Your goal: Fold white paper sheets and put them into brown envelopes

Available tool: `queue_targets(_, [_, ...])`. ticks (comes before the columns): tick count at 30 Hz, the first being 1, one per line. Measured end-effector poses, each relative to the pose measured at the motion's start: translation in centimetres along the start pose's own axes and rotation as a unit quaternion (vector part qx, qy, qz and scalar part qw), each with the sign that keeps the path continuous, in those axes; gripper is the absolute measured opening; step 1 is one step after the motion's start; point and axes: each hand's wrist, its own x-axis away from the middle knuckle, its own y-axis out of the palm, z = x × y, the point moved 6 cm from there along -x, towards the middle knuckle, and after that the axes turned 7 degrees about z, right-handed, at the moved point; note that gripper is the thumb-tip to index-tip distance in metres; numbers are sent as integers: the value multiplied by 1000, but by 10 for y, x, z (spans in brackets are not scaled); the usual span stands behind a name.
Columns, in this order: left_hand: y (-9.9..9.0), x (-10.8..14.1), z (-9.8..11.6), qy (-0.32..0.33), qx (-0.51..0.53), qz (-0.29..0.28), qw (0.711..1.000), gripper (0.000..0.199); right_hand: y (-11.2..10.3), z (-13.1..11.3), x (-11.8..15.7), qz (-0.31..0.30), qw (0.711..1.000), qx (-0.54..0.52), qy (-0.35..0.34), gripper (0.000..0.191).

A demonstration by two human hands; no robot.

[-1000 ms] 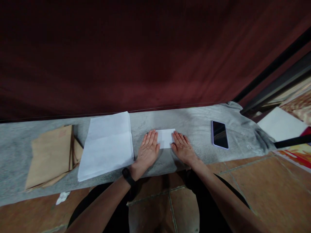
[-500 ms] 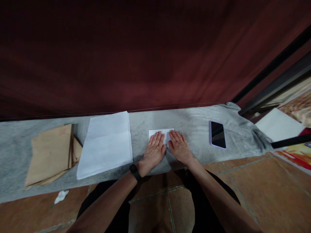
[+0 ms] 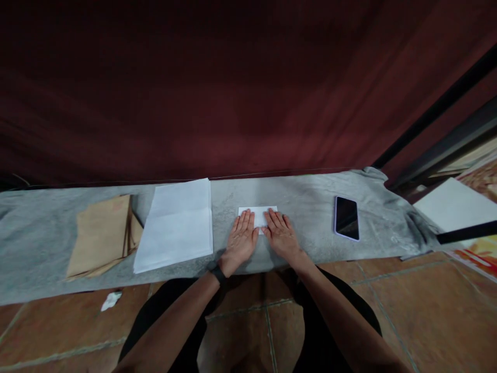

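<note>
A small white piece of paper [image 3: 261, 219], apparently folded, lies flat on the grey cloth [image 3: 310, 207] in front of me. My left hand [image 3: 242, 235] rests flat on its left part, fingers stretched out. On the right part lies my right hand [image 3: 281, 233], also flat with the fingers extended. Between the two hands the middle of the paper shows; the palms and fingers cover its sides. Left of my left hand is a stack of large white sheets [image 3: 178, 225].
Brown paper envelopes or bags [image 3: 103, 235] lie at the left of the cloth. A phone in a light purple case [image 3: 347, 217] sits to the right. Behind hangs a dark red curtain [image 3: 233, 103]. A white crumpled scrap [image 3: 111, 301] is on the tiled floor [image 3: 407, 295].
My hands have slid slightly apart on the small paper, so more of its middle shows. The view has shifted a little; the other things lie as before.
</note>
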Motion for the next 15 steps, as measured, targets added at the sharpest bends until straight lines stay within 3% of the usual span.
queue_targets(6, [-6, 12, -13, -57, -20, 6, 998, 59, -3, 13, 5, 23, 999, 10, 40, 57])
queue_targets(15, [-13, 14, -13, -55, -57, -3, 997, 59, -12, 12, 0, 11, 998, 24, 60, 57])
